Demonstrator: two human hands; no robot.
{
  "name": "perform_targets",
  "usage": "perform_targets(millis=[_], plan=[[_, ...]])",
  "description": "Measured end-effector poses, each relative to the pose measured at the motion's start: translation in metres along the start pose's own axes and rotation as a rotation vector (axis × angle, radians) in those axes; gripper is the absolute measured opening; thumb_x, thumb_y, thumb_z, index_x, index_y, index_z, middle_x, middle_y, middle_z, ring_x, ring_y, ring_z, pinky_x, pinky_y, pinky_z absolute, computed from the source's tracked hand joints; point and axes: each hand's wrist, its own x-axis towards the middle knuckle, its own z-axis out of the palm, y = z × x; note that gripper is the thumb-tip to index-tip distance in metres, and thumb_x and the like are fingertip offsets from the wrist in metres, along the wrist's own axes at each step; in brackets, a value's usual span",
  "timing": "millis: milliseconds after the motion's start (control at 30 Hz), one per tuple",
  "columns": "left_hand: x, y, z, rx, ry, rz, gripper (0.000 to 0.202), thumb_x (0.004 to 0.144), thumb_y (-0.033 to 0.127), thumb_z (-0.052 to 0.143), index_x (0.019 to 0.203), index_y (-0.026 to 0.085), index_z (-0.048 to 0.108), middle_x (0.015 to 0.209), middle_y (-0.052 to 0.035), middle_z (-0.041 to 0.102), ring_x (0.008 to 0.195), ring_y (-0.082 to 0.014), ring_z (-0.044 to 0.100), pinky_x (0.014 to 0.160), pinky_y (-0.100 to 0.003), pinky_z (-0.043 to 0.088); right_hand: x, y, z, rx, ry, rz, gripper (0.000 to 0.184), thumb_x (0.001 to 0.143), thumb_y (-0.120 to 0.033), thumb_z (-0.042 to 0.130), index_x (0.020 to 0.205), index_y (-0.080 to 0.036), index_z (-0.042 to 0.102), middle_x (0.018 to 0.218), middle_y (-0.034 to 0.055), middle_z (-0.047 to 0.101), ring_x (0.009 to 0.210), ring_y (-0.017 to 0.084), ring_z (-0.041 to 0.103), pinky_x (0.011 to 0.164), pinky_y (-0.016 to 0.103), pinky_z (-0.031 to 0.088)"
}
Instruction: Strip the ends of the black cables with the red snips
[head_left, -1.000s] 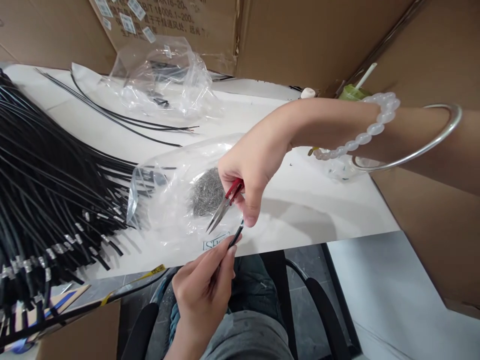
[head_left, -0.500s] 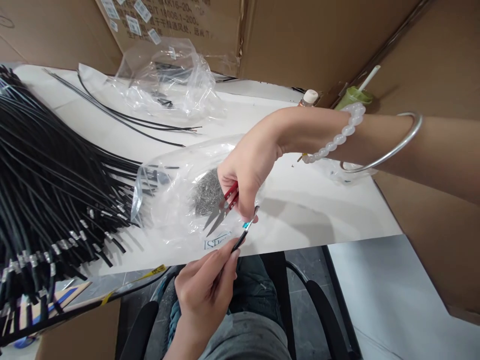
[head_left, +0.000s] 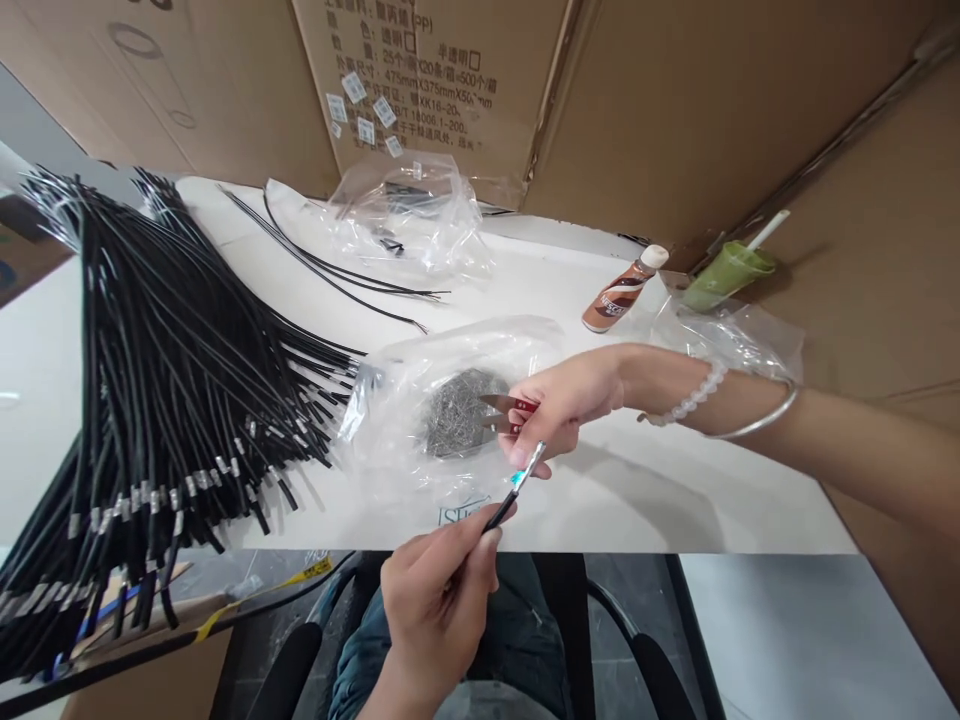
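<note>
While the left hand (head_left: 442, 590) is closed in a pinch around a thin black cable (head_left: 499, 514) just in front of the table's near edge, the right hand (head_left: 559, 410) reaches in from the right and is curled around a pair of red-handled snips (head_left: 506, 412), whose metal blades point left. The cable rises from the left fingertips towards the right hand, and its bare end shows a blue core and a silver tip (head_left: 529, 466) that touches the lowest right finger. Whether that finger grips the tip or only rests against it cannot be told. Just beside the snips lies a clear plastic bag (head_left: 420, 440) on the white table (head_left: 675, 500), with a grey heap of small metal pieces (head_left: 457, 412) inside it. A large bundle of black cables (head_left: 172, 370) with metal bands fans out over the table's left part. Farther back lie a few loose wires (head_left: 337, 275) and a second crumpled bag (head_left: 420, 215); a brown bottle (head_left: 622, 295) and a green cup (head_left: 724, 275) stand near the cardboard boxes (head_left: 675, 100). A bead bracelet (head_left: 694, 395) and a metal bangle (head_left: 757, 422) circle the right wrist.
</note>
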Motion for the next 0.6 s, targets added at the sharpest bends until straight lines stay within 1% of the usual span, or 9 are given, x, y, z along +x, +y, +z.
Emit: perform_targets(millis=[33, 133, 167, 200, 267, 367, 433, 500, 600], plan=[[0.001, 0.002, 0.001, -0.052, 0.034, -0.073, 0.032, 0.084, 0.003, 0.052, 0.106, 0.022, 0.066, 0.053, 0.0078, 0.053, 0.041, -0.0016, 0.046, 0.046, -0.012, 0.039, 0.001, 0.003, 0.006, 0.024, 0.109, -0.067, 0.020, 0.080, -0.028, 0.060, 0.071, -0.011, 0.057, 0.057, -0.0042, 0.038, 0.048, 0.004, 0.025, 0.046, 0.022, 0.018], [0.006, 0.010, 0.005, -0.217, 0.206, -0.342, 0.022, 0.086, 0.015, 0.055, 0.089, 0.027, 0.073, 0.043, 0.0079, 0.043, 0.037, -0.0005, 0.037, 0.041, -0.012, 0.029, 0.004, 0.015, 0.029, 0.048, 0.645, -0.352, 0.018, 0.082, -0.027, 0.063, 0.074, -0.011, 0.061, 0.065, -0.0015, 0.049, 0.057, 0.004, 0.038, 0.053, 0.019, 0.029], [0.009, 0.013, 0.006, -0.260, 0.258, -0.425, 0.020, 0.086, 0.019, 0.056, 0.084, 0.026, 0.074, 0.041, 0.0073, 0.039, 0.036, -0.0003, 0.034, 0.040, -0.012, 0.026, 0.006, 0.018, 0.037, 0.056, 0.771, -0.449, 0.019, 0.085, -0.029, 0.061, 0.076, -0.011, 0.063, 0.071, 0.0001, 0.054, 0.063, 0.005, 0.045, 0.060, 0.019, 0.034], [0.011, 0.015, 0.008, -0.296, 0.296, -0.494, 0.019, 0.085, 0.023, 0.057, 0.081, 0.026, 0.075, 0.040, 0.0067, 0.037, 0.035, -0.0002, 0.031, 0.039, -0.013, 0.024, 0.007, 0.022, 0.044, 0.063, 0.839, -0.527, 0.021, 0.087, -0.031, 0.059, 0.080, -0.012, 0.065, 0.076, 0.0018, 0.058, 0.069, 0.006, 0.049, 0.064, 0.019, 0.037], [0.014, 0.017, 0.008, -0.340, 0.310, -0.586, 0.018, 0.083, 0.028, 0.059, 0.078, 0.023, 0.076, 0.039, 0.0057, 0.034, 0.035, -0.0005, 0.030, 0.040, -0.014, 0.022, 0.012, 0.028, 0.056, 0.095, 0.857, -0.614, 0.022, 0.087, -0.032, 0.059, 0.094, -0.013, 0.068, 0.077, 0.0020, 0.061, 0.068, 0.006, 0.051, 0.065, 0.020, 0.039], [0.014, 0.013, 0.005, -0.365, 0.262, -0.644, 0.022, 0.082, 0.035, 0.061, 0.080, 0.019, 0.076, 0.038, 0.0049, 0.033, 0.035, -0.0008, 0.029, 0.039, -0.014, 0.020, 0.022, 0.033, 0.064, 0.155, 0.779, -0.684, 0.031, 0.086, -0.030, 0.062, 0.113, -0.016, 0.064, 0.058, -0.0049, 0.052, 0.052, 0.003, 0.041, 0.054, 0.017, 0.037], [0.013, 0.009, 0.002, -0.392, 0.164, -0.656, 0.029, 0.083, 0.041, 0.060, 0.082, 0.017, 0.076, 0.037, 0.0042, 0.034, 0.033, -0.0017, 0.030, 0.037, -0.014, 0.019, 0.029, 0.036, 0.063, 0.190, 0.726, -0.765, 0.025, 0.085, -0.027, 0.063, 0.109, -0.017, 0.066, 0.058, -0.0053, 0.053, 0.053, 0.002, 0.045, 0.056, 0.016, 0.040], [0.011, 0.008, 0.000, -0.429, 0.123, -0.681, 0.032, 0.082, 0.045, 0.061, 0.083, 0.016, 0.076, 0.036, 0.0038, 0.034, 0.032, -0.0022, 0.031, 0.036, -0.013, 0.019, 0.036, 0.039, 0.061, 0.228, 0.726, -0.841, 0.013, 0.084, -0.023, 0.064, 0.095, -0.017, 0.068, 0.071, -0.0020, 0.062, 0.065, 0.003, 0.055, 0.065, 0.016, 0.045], [0.012, 0.014, 0.002, -0.441, 0.248, -0.756, 0.032, 0.078, 0.047, 0.065, 0.078, 0.017, 0.075, 0.035, 0.0041, 0.033, 0.032, -0.0006, 0.028, 0.037, -0.013, 0.017, 0.041, 0.041, 0.061, 0.280, 0.804, -0.880, 0.006, 0.081, -0.019, 0.065, 0.086, -0.016, 0.067, 0.083, 0.0018, 0.068, 0.075, 0.006, 0.061, 0.069, 0.017, 0.049]])
